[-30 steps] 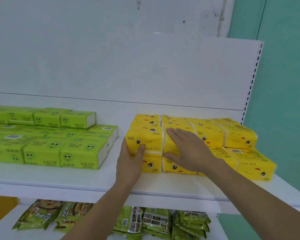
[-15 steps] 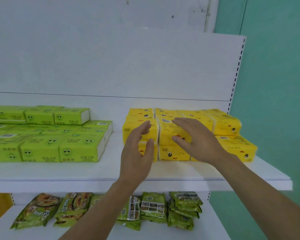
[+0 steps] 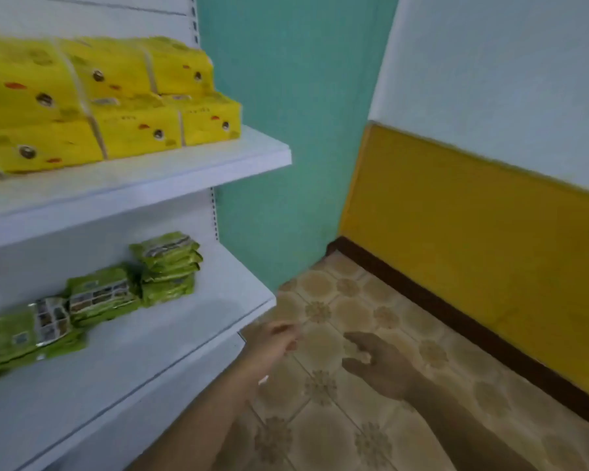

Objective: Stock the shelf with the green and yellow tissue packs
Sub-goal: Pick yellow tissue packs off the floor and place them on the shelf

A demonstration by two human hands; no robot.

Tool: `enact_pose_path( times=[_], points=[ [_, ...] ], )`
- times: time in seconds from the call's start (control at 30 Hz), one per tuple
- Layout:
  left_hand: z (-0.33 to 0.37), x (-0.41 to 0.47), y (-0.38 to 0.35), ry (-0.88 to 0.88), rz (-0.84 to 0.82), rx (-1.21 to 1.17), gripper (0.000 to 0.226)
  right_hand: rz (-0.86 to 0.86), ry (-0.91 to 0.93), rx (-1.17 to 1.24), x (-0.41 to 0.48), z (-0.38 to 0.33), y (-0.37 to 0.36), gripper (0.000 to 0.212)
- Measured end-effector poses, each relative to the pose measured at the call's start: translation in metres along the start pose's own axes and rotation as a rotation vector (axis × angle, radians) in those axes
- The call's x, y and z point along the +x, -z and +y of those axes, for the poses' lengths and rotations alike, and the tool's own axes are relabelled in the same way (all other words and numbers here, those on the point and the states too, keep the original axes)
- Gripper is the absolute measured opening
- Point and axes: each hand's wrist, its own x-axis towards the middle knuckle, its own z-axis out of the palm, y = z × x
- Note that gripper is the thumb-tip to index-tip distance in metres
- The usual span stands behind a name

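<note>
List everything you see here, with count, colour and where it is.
yellow tissue packs: at least six, yellow, stacked two high on upper shelf
upper shelf: one, white, top left
snack bags: several, count blurred, green, on lower shelf
lower shelf: one, white, beneath the upper one
floor: beige patterned tiles, right of shelving
wall panel: one, yellow, right
left hand: empty, by lower shelf corner
right hand: empty, over floor

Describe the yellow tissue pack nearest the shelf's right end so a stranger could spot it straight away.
Find the upper white shelf beside the teal wall, where yellow tissue packs sit stacked in two layers. The one meant is the bottom-layer pack at the far right. Only it has bare shelf to its right, and it juts out past the pack above.
</note>
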Motion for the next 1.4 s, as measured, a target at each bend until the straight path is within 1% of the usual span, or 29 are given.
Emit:
enact_pose_path(
  times=[0.03, 0.1, 0.17, 0.23, 0.37, 0.47, 0.6, 0.67, 0.73, 0.8, 0.83, 0.9, 0.97, 1.03, 1.13, 1.2, 1.27, 1.4],
  points=[
    [-0.015, 0.006, -0.022, 0.057, -0.024, 0.025, 0.025, -0.067, -0.104, 0.013, -0.013, 0.031, -0.004, 0.059],
    [-0.042, 0.014, -0.067, 0.141, -0.064, 0.065, 0.017, -0.111, -0.251, 0.074, -0.037, 0.089, -0.010, 0.059],
    [-0.066, 0.020, -0.113, 0.205, -0.109, 0.114, 0.011, -0.119, -0.348, 0.113, -0.061, 0.144, -0.016, 0.057],
    [-0.088, 0.027, -0.161, 0.262, -0.144, 0.121, 0.011, -0.135, -0.424, 0.135, -0.083, 0.199, -0.023, 0.055],
    [-0.135, 0.048, -0.267, 0.399, -0.112, 0.087, 0.007, -0.181, -0.513, 0.213, -0.113, 0.310, -0.044, 0.052],
    [-0.179, 0.065, -0.345, 0.493, -0.137, 0.095, 0.008, -0.203, -0.589, 0.243, -0.129, 0.393, -0.075, 0.044],
    [-0.247, 0.092, -0.425, 0.545, -0.149, 0.163, 0.012, -0.290, -0.701, 0.258, -0.140, 0.490, -0.128, 0.054],
    [-0.289, 0.106, -0.451, 0.581, -0.174, 0.193, 0.019, -0.319, -0.726, 0.236, -0.140, 0.532, -0.162, 0.058],
    [-0.336, 0.122, -0.470, 0.628, -0.210, 0.252, 0.018, -0.302, -0.753, 0.237, -0.135, 0.569, -0.202, 0.060],
    [-0.385, 0.139, -0.484, 0.657, -0.224, 0.275, 0.009, -0.263, -0.791, 0.286, -0.122, 0.600, -0.249, 0.064],
    [-0.410, 0.146, -0.490, 0.669, -0.232, 0.281, 0.008, -0.236, -0.800, 0.304, -0.114, 0.615, -0.275, 0.067],
    [-0.459, 0.163, -0.501, 0.699, -0.250, 0.310, 0.005, -0.201, -0.786, 0.328, -0.096, 0.642, -0.330, 0.070],
    [-0.509, 0.180, -0.508, 0.733, -0.273, 0.322, 0.017, -0.199, -0.790, 0.333, -0.073, 0.666, -0.385, 0.081],
    [-0.552, 0.198, -0.512, 0.758, -0.271, 0.318, 0.016, -0.175, -0.818, 0.295, -0.047, 0.687, -0.437, 0.097],
    [-0.599, 0.221, -0.512, 0.744, -0.229, 0.322, 0.011, -0.101, -0.815, 0.188, -0.010, 0.711, -0.500, 0.105],
    [-0.622, 0.232, -0.506, 0.699, -0.224, 0.323, 0.017, -0.077, -0.803, 0.095, 0.005, 0.720, -0.529, 0.105],
    [-0.635, 0.236, -0.499, 0.688, -0.226, 0.329, 0.009, -0.061, -0.797, 0.036, 0.009, 0.723, -0.546, 0.104],
    [-0.639, 0.228, -0.483, 0.696, -0.216, 0.327, 0.009, -0.024, -0.777, 0.081, -0.001, 0.719, -0.542, 0.093]
  ],
)
